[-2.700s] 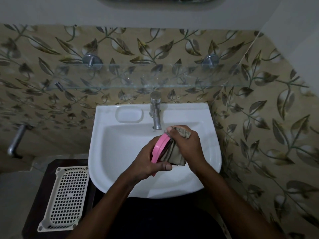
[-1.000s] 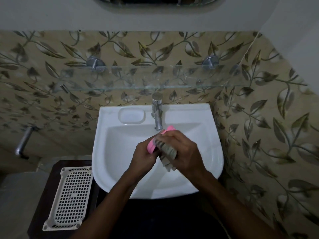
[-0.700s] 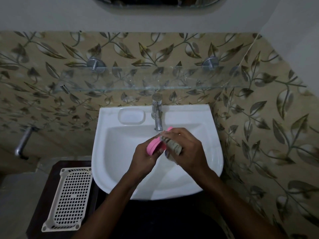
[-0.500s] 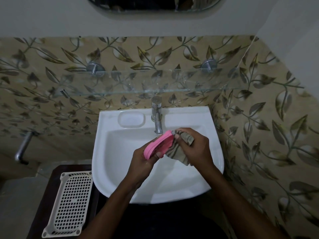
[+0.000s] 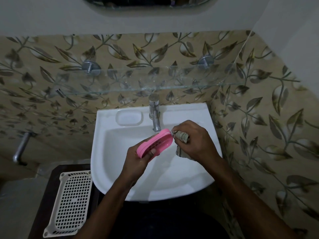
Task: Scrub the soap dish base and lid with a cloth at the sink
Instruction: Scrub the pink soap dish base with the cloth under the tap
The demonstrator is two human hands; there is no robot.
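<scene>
White sink (image 5: 107,152) below leaf-patterned wall. Left hand (image 5: 138,161) gripping pink dish (image 5: 155,144) over basin; right hand (image 5: 195,138) clutching cloth (image 5: 181,135), touching dish's far end.

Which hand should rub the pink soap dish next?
The right hand. It grips the cloth right at the far end of the pink soap dish, so it likely needs only a small move. The left hand holds the dish over the sink, so it is busy.
</scene>
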